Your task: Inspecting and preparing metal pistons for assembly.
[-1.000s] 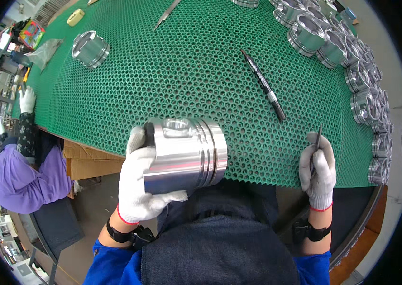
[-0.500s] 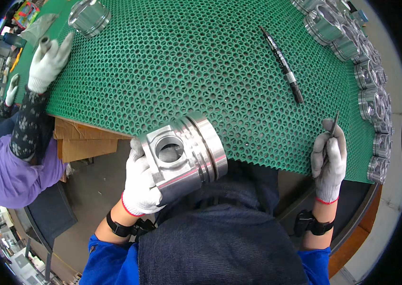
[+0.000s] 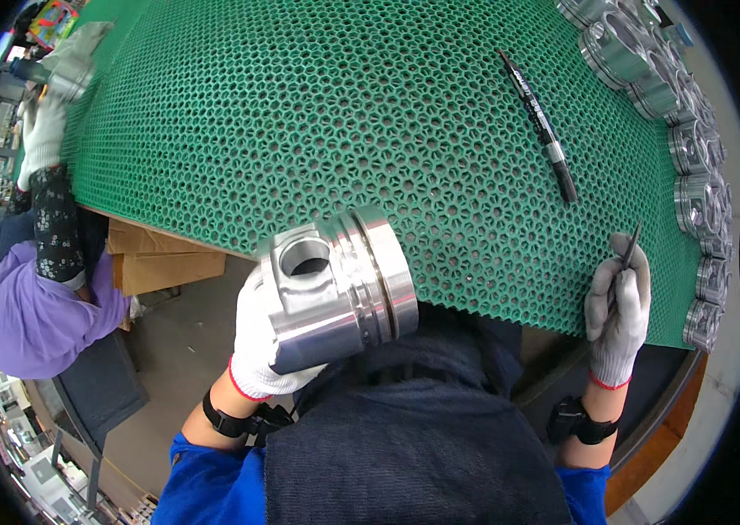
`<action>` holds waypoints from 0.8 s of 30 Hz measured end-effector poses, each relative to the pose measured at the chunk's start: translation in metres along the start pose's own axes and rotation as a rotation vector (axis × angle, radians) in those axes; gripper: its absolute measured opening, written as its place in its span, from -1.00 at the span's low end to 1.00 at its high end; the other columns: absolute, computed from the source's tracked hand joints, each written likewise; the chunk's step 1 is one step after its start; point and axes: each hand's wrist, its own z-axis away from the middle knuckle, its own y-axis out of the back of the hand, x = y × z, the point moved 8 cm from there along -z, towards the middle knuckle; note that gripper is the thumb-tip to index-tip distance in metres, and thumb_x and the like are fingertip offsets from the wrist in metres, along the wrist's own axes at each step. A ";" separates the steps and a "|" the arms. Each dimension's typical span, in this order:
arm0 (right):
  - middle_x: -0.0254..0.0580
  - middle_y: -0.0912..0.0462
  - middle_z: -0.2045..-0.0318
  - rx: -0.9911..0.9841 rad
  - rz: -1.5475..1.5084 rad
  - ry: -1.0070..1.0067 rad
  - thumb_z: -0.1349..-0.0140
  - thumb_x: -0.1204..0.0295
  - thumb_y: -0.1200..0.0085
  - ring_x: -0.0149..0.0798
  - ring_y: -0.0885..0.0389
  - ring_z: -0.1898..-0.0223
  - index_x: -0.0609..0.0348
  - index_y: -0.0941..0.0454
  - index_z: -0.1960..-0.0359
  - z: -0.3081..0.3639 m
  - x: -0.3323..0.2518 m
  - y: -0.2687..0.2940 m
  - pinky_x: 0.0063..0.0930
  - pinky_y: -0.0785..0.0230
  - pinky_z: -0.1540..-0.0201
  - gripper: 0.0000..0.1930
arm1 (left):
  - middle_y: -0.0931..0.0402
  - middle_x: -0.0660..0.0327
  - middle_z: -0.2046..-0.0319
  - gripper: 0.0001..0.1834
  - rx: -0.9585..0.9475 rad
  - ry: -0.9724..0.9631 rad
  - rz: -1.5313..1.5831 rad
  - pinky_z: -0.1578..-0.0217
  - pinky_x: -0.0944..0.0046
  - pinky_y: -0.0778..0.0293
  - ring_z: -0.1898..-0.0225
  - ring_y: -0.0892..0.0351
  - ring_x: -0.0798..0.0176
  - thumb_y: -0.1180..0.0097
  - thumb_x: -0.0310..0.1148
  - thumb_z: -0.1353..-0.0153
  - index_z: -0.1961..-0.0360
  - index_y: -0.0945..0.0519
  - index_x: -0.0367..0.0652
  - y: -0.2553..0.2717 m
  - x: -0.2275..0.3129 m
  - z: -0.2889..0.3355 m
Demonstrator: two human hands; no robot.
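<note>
My gloved left hand (image 3: 256, 346) is closed around a shiny metal piston (image 3: 322, 311), held over the near edge of the green mat. The piston lies on its side, its ring grooves and crown toward the right and its round pin bore facing up. Most of my left fingers are hidden behind it. At the mat's near right, my gloved right hand (image 3: 622, 302) grips a thin, dark, pointed blade-like tool (image 3: 635, 245), tip upward. The tool is well apart from the piston. A black marker pen (image 3: 541, 122) lies on the mat beyond my right hand.
Several pistons (image 3: 701, 206) stand in rows along the mat's right edge. At the far left a co-worker's gloved hand (image 3: 45, 131) is at another piston (image 3: 71, 77), beside a clear plastic bag (image 3: 86, 39). Cardboard boxes (image 3: 164, 262) sit below the left edge of the green mat (image 3: 344, 114).
The piston in my left hand has turned a little, its bore now seen more slantwise. At the far left, the co-worker's hand and the piston there have moved left. My right hand keeps its grip.
</note>
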 end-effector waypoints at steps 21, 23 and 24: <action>-0.30 -0.48 0.50 -0.022 -0.032 0.033 -0.38 0.20 0.07 -0.57 -0.23 0.81 0.33 -0.27 -0.21 0.002 0.000 0.007 -0.71 -0.06 0.82 -0.49 | -0.48 0.07 -0.12 -0.14 -0.328 0.315 1.658 -0.13 -0.03 -0.45 -0.11 -0.50 0.03 0.07 0.40 -0.18 -0.23 -0.41 -0.10 -0.049 0.084 -0.026; -0.29 -0.48 0.50 -0.027 -0.076 0.044 -0.39 0.23 0.10 -0.56 -0.20 0.81 0.33 -0.26 -0.23 0.003 0.003 0.012 -0.70 -0.05 0.83 -0.50 | -0.51 0.08 -0.09 -0.19 -0.337 0.311 1.585 -0.14 -0.02 -0.45 -0.10 -0.51 0.04 0.06 0.35 -0.22 -0.19 -0.44 -0.14 -0.051 0.086 -0.025; -0.29 -0.48 0.50 -0.010 -0.072 0.041 -0.39 0.23 0.10 -0.56 -0.20 0.81 0.33 -0.26 -0.23 0.003 0.003 0.009 -0.70 -0.05 0.83 -0.50 | -0.52 0.08 -0.08 -0.24 -0.317 0.290 1.472 -0.14 -0.01 -0.45 -0.09 -0.52 0.06 0.06 0.31 -0.26 -0.15 -0.47 -0.17 -0.048 0.090 -0.028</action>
